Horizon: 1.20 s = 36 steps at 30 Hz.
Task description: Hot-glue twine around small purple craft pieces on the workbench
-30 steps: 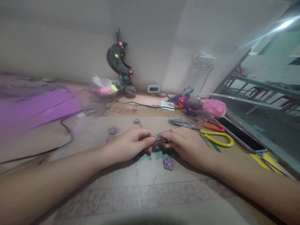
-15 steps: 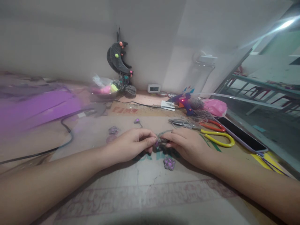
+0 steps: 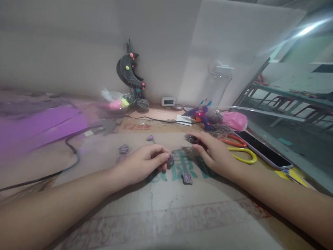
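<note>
My left hand (image 3: 145, 159) pinches a small purple-and-grey piece (image 3: 170, 158) between thumb and fingertips, just above the board. My right hand (image 3: 215, 152) is stretched over the metal tips (image 3: 190, 139) of the tools, thumb and index finger apart; whether it touches them I cannot tell. From beneath that hand come a red handle (image 3: 234, 140) and a yellow handle (image 3: 244, 155). Between the hands, towards me, lies a grey flower-shaped piece (image 3: 186, 178) with purple spots. Another such flower (image 3: 124, 149) rests beyond my left wrist, and a small purple-topped piece (image 3: 150, 138) with a thin stem lies further back.
A blue glue gun (image 3: 199, 113) with a red light stands at the back right, near grey yarn (image 3: 214, 117) and a pink bag (image 3: 235, 119). A phone (image 3: 262, 149) lies at right. A black cable (image 3: 75, 151) runs along the left, near purple sheets (image 3: 52, 121).
My right hand has left the small piece and moved right and slightly back, over the tools. My left hand still holds the piece. The view has shifted slightly.
</note>
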Motion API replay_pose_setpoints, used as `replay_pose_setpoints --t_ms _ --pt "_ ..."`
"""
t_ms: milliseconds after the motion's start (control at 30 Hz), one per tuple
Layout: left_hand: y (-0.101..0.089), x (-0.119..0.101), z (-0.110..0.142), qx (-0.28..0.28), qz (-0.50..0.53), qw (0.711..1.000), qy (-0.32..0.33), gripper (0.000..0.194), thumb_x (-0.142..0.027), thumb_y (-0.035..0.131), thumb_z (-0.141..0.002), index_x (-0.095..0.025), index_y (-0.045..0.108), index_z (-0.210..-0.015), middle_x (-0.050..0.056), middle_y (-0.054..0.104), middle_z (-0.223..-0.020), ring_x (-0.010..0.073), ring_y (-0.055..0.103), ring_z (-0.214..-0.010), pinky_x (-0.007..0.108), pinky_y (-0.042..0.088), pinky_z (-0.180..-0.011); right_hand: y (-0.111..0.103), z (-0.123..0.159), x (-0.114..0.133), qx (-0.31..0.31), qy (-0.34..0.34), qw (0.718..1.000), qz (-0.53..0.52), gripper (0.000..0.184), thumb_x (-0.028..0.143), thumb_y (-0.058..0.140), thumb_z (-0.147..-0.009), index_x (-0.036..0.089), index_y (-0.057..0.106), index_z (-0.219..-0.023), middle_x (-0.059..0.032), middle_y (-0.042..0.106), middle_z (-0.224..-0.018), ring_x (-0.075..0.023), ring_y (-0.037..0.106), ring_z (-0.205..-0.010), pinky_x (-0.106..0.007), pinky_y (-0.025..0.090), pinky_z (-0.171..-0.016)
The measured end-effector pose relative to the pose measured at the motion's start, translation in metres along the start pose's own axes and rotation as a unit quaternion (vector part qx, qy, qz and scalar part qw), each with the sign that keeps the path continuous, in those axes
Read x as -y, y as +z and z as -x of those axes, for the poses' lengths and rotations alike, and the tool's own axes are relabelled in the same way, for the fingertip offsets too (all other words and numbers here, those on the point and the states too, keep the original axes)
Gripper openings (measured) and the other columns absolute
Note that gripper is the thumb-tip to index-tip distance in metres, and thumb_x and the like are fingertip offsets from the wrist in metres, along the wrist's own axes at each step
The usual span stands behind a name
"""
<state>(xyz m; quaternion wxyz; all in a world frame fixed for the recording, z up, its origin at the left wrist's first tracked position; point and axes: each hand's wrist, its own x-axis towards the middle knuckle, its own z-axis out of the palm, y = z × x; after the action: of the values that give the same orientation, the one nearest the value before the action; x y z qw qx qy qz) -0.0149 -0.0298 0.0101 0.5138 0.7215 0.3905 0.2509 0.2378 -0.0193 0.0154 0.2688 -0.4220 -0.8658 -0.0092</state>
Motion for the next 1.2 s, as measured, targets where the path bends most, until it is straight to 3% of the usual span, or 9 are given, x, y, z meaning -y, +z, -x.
replay_pose_setpoints --t_ms 300,500,667,733,833,900,1033,1200 --pt "0.001 -0.002 0.001 0.002 -0.025 1.0 0.009 0.031 -0.041 0.044 -0.093 -0.016 0.059 -0.084 0.001 0.062 -0.073 0.0105 0.053 -0.064 0.021 0.04 -0.059 0.01 -0.003 -0.008 0.052 -0.006 0.998 0.029 0.037 0.019 0.051 -0.089 0.018 0.053 -0.126 -0.0124 0.056 -0.118 -0.0246 0.054 -0.108 -0.044 0.046 -0.095" --pt "0.001 0.0 0.0 -0.002 -0.027 1.0 0.003 0.032 -0.043 0.045 -0.092 -0.016 0.059 -0.085 0.0 0.062 -0.071 0.0102 0.052 -0.062 0.021 0.038 -0.057 0.01 -0.004 -0.007 0.056 -0.04 0.998 0.012 0.026 0.017 0.05 -0.091 0.018 0.062 -0.113 -0.012 0.06 -0.112 -0.0235 0.055 -0.107 -0.045 0.047 -0.093" --pt "0.001 -0.005 0.002 -0.001 -0.041 0.999 0.001 0.033 -0.044 0.044 -0.092 -0.016 0.06 -0.087 0.0 0.062 -0.071 0.0105 0.052 -0.063 0.021 0.039 -0.06 0.009 -0.004 -0.006 0.06 -0.031 0.998 0.001 0.025 0.017 0.05 -0.091 0.018 0.062 -0.112 -0.0112 0.06 -0.111 -0.0231 0.055 -0.106 -0.044 0.047 -0.093" --pt "0.001 -0.006 0.003 -0.004 -0.046 0.999 -0.002 0.034 -0.045 0.044 -0.092 -0.016 0.06 -0.087 0.001 0.062 -0.072 0.0108 0.052 -0.064 0.021 0.039 -0.06 0.008 -0.004 -0.004 0.045 -0.017 0.999 -0.009 0.028 0.018 0.051 -0.09 0.018 0.059 -0.117 -0.0121 0.058 -0.115 -0.0236 0.054 -0.108 -0.045 0.046 -0.094" --pt "0.002 -0.006 0.003 -0.008 -0.051 0.999 -0.002 0.035 -0.046 0.044 -0.092 -0.016 0.06 -0.087 0.001 0.063 -0.073 0.0112 0.052 -0.064 0.021 0.038 -0.059 0.004 -0.002 -0.002 -0.026 -0.021 0.999 -0.04 0.032 0.015 0.046 -0.091 0.018 0.053 -0.122 -0.0136 0.053 -0.123 -0.0237 0.05 -0.115 -0.045 0.043 -0.098" --pt "0.001 -0.005 0.003 -0.009 -0.049 0.999 0.002 0.034 -0.046 0.045 -0.092 -0.016 0.061 -0.087 0.001 0.063 -0.073 0.0117 0.053 -0.066 0.021 0.039 -0.06 0.002 0.0 -0.002 -0.07 -0.042 0.995 -0.062 0.032 0.006 0.039 -0.088 0.018 0.055 -0.113 -0.0117 0.057 -0.115 -0.0216 0.053 -0.108 -0.041 0.045 -0.093" --pt "0.001 -0.004 0.002 -0.005 -0.042 0.999 0.002 0.033 -0.045 0.046 -0.092 -0.016 0.06 -0.089 0.002 0.062 -0.072 0.0121 0.054 -0.066 0.022 0.039 -0.06 0.001 0.003 -0.003 -0.088 -0.069 0.991 -0.079 0.027 -0.002 0.038 -0.074 0.02 0.053 -0.082 -0.0025 0.057 -0.075 -0.0166 0.053 -0.072 -0.028 0.045 -0.065" --pt "0.001 -0.001 0.002 -0.005 -0.043 0.999 -0.002 0.033 -0.046 0.044 -0.092 -0.017 0.06 -0.089 0.001 0.063 -0.073 0.0112 0.053 -0.064 0.021 0.038 -0.058 0.0 0.005 -0.002 -0.082 -0.068 0.99 -0.088 0.027 -0.002 0.038 -0.07 0.02 0.05 -0.08 -0.0014 0.054 -0.073 -0.0161 0.05 -0.068 -0.027 0.04 -0.061"
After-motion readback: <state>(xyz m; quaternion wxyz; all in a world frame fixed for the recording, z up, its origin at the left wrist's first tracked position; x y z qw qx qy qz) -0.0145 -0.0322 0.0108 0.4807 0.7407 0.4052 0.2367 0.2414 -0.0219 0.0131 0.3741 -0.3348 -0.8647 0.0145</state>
